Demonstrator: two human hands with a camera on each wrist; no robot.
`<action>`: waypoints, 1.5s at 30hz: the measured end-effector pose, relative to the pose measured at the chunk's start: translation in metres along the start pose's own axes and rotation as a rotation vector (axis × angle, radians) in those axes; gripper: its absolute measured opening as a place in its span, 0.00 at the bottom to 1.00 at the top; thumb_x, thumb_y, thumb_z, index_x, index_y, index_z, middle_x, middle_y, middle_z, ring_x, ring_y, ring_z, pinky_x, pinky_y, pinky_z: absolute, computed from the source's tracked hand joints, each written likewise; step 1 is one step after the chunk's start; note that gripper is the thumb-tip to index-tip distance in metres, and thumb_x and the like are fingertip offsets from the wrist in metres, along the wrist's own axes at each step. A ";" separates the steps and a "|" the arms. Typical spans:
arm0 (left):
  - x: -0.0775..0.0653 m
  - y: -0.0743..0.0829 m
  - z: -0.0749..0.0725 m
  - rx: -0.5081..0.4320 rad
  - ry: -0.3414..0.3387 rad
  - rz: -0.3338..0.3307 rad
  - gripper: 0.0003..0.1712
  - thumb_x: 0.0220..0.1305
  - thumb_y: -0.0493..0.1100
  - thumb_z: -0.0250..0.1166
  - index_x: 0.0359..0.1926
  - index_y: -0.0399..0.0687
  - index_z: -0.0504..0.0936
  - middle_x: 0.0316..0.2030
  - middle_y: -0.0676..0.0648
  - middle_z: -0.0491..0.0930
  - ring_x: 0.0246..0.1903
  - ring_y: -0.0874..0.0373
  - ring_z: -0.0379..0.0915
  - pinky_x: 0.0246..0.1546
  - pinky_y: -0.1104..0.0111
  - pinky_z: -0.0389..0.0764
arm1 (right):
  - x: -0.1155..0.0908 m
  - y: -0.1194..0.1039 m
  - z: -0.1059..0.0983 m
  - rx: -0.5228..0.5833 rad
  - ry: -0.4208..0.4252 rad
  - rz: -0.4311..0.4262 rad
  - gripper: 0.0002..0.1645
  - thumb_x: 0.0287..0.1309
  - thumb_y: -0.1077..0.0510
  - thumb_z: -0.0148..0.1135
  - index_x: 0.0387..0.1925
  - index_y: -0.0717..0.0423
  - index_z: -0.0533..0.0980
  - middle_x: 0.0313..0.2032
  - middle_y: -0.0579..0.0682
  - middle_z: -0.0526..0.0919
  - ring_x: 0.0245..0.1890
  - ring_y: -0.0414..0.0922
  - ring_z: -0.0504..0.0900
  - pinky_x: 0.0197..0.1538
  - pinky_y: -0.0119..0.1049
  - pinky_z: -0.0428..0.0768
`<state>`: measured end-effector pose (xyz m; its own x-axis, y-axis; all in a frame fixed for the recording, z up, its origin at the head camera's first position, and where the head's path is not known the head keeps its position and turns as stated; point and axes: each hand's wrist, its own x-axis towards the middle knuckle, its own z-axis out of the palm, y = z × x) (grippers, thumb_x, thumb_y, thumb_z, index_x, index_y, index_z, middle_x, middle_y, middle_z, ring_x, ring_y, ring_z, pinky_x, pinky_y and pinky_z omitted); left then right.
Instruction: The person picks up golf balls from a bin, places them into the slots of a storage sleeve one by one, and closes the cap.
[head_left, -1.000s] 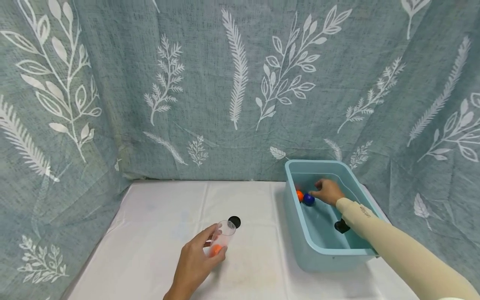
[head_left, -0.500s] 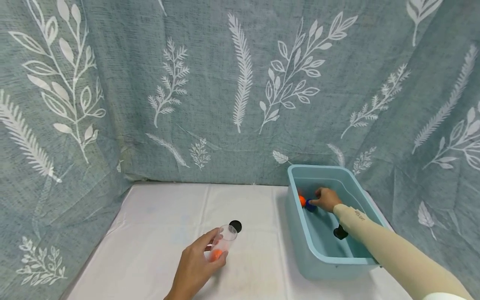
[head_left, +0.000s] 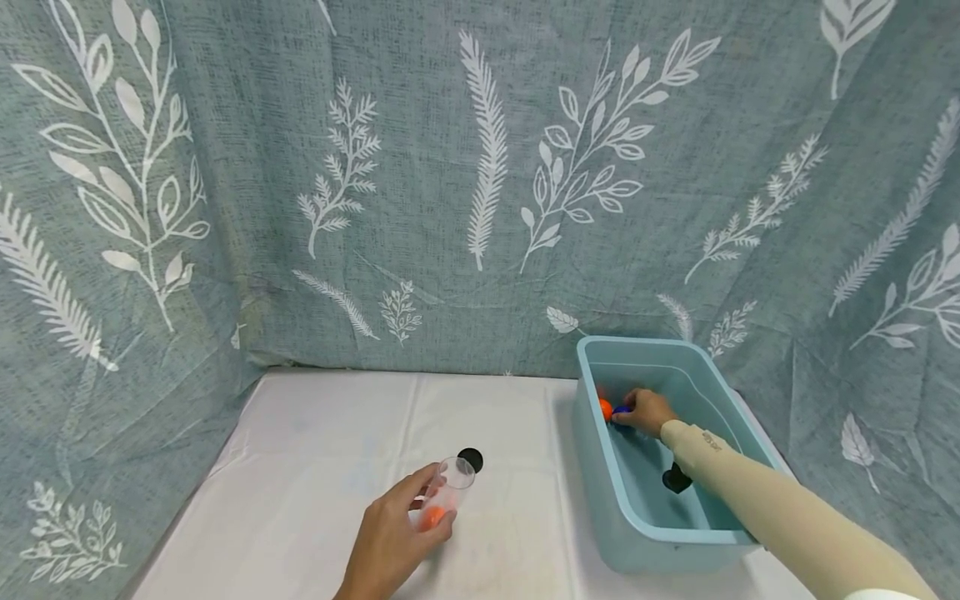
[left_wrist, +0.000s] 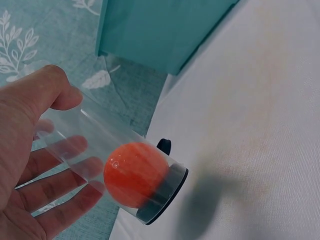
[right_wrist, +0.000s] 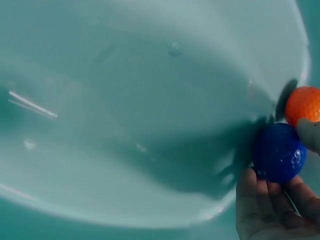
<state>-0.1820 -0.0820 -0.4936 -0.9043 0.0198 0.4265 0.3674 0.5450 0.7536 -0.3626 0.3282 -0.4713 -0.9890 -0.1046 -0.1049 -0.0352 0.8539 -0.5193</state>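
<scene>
My left hand (head_left: 397, 529) grips a clear plastic tube (left_wrist: 92, 120) with an open top and a black base. An orange ball (left_wrist: 136, 175) sits at the bottom of the tube. On the table just beyond the tube lies a black round cap (head_left: 471, 459). My right hand (head_left: 647, 411) reaches down into the light blue bin (head_left: 637, 508) and pinches a blue golf ball (right_wrist: 279, 153), thumb on one side and fingertips on the other. Right beside it rests a dimpled orange golf ball (right_wrist: 303, 104) at the bin's left wall.
The bin stands at the right of the white-covered table (head_left: 337, 433), its walls rising around my right hand and wrist. A grey-green leaf-patterned curtain (head_left: 420, 167) hangs behind the table and along both sides.
My right hand has come down onto the blue ball and closed its fingers around it, next to the orange one. My left hand holds the tube as before. The head view has shifted slightly.
</scene>
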 end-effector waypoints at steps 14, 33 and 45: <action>-0.004 -0.001 0.005 0.001 -0.004 0.040 0.33 0.47 0.35 0.79 0.57 0.48 0.82 0.43 0.62 0.85 0.40 0.68 0.80 0.43 0.71 0.86 | -0.015 0.006 -0.004 -0.005 0.003 0.024 0.25 0.55 0.61 0.73 0.47 0.76 0.75 0.41 0.66 0.81 0.40 0.57 0.81 0.47 0.51 0.84; -0.003 0.000 0.007 -0.019 0.012 0.094 0.33 0.44 0.35 0.80 0.56 0.43 0.82 0.43 0.57 0.86 0.40 0.63 0.83 0.41 0.72 0.86 | -0.046 -0.021 -0.029 0.266 -0.032 0.049 0.29 0.67 0.54 0.65 0.60 0.72 0.72 0.51 0.64 0.80 0.48 0.57 0.83 0.55 0.53 0.83; 0.004 0.006 0.004 -0.031 0.051 0.113 0.35 0.45 0.33 0.79 0.58 0.45 0.82 0.43 0.56 0.85 0.37 0.60 0.85 0.40 0.68 0.87 | -0.072 -0.069 -0.053 0.386 0.039 0.040 0.35 0.67 0.48 0.66 0.65 0.65 0.70 0.59 0.63 0.76 0.55 0.56 0.78 0.60 0.52 0.79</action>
<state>-0.1840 -0.0753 -0.4894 -0.8450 0.0364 0.5335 0.4732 0.5156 0.7144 -0.2966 0.3038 -0.3830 -0.9934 -0.0493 -0.1034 0.0531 0.6017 -0.7970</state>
